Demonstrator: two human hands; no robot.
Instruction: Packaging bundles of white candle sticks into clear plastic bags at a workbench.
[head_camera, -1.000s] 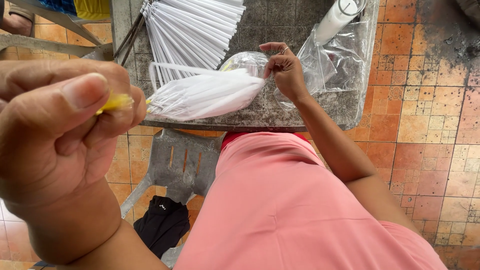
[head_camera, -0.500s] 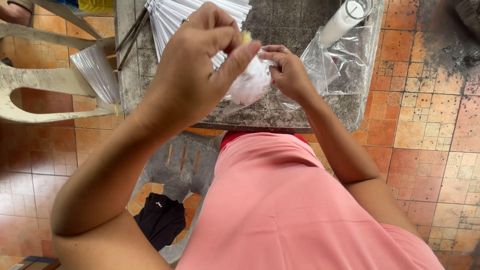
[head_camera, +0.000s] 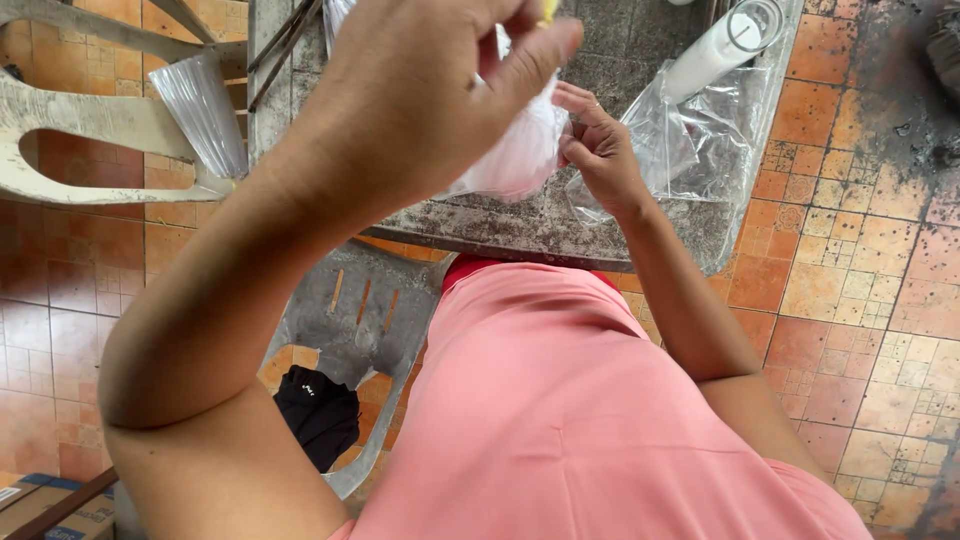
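Nearest the camera, a salmon-pink garment (head_camera: 590, 400) fills the lower middle, and beside it a grey plastic chair (head_camera: 365, 320) stands on the orange tiled floor (head_camera: 860, 290) with a black cloth (head_camera: 318, 415) lying under it. At the lower left corner the edge of a cardboard box (head_camera: 60, 510) shows.

Further up, the left hand (head_camera: 420, 90) is raised close to the lens and hides much of the grey stone table (head_camera: 560, 225) behind it. Its thumb and forefinger are pinched tight on a small yellow band (head_camera: 548, 10), only a sliver of which shows at the top edge. Just below and behind those fingers sits a clear plastic bag packed with white sticks (head_camera: 520, 150), over the near edge of the table. The right hand (head_camera: 600, 150) grips the bag's right side, fingers curled narrow around the plastic and touching it.

Right of that hand, a heap of loose clear bags (head_camera: 700, 140) lies on the table toward its right edge. Beyond them, at the far right corner, stands a tall glass (head_camera: 720, 45) filled with something white.

Off the table's left edge, another clear packet of sticks (head_camera: 205, 115) leans on a worn pale chair frame (head_camera: 80, 120).
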